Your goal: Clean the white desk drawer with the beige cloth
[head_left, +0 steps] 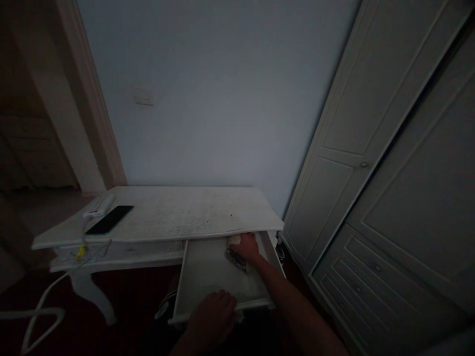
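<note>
A white drawer (208,267) is pulled out from under the white table (193,207). My left hand (213,312) is at its front edge, fingers curled over the rim. Deep inside the drawer, toward its back right, my right hand (248,246) is closed on a small dark patterned item (234,259) with a pale beige part at its top. The item looks soft, perhaps cloth, but dim light hides its exact kind. My right fingertips are partly hidden near the tabletop edge.
On the table's left lie a dark phone (111,219) and a white device (101,203). A white cable (44,296) with a yellow tag (80,252) hangs at the left. A pale wardrobe (341,163) stands close on the right; a blue-grey wall (222,99) is behind.
</note>
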The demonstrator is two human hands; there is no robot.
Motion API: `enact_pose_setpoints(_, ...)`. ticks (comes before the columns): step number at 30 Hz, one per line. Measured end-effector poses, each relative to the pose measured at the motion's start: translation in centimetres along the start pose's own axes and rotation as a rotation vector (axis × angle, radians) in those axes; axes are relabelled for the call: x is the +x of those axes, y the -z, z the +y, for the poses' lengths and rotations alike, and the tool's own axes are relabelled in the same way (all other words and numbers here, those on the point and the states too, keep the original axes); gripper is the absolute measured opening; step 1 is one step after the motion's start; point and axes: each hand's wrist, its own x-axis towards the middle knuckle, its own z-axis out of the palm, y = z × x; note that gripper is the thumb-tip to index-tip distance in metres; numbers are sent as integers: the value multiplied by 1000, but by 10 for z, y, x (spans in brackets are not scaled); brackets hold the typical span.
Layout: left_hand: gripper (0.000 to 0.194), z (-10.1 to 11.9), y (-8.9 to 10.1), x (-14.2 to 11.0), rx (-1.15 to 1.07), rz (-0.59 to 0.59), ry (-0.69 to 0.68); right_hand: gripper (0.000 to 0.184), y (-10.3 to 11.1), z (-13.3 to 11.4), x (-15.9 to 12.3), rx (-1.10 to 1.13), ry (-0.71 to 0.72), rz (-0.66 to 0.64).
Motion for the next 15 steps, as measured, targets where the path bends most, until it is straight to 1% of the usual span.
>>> enact_pose_setpoints(5,23,-1,-5,-2,-2,60,-24,77,-20,-44,3,-1,75,-7)
enact_pose_setpoints(8,27,-1,-9,-2,-12,91,-8,78,-29,-72,-2,6,152,-41)
enact_pose_setpoints(10,28,-1,-11,-1,-12,77,-2,82,-35,-89,-8,11,219,-72)
enact_pose_setpoints(13,27,-3,-12,0,2,49,-9,93,-44,-108,-18,17,328,-120)
enact_pose_setpoints(15,29,-5,-13,2,-8,47,-19,94,-51,-115,-24,14,416,-162)
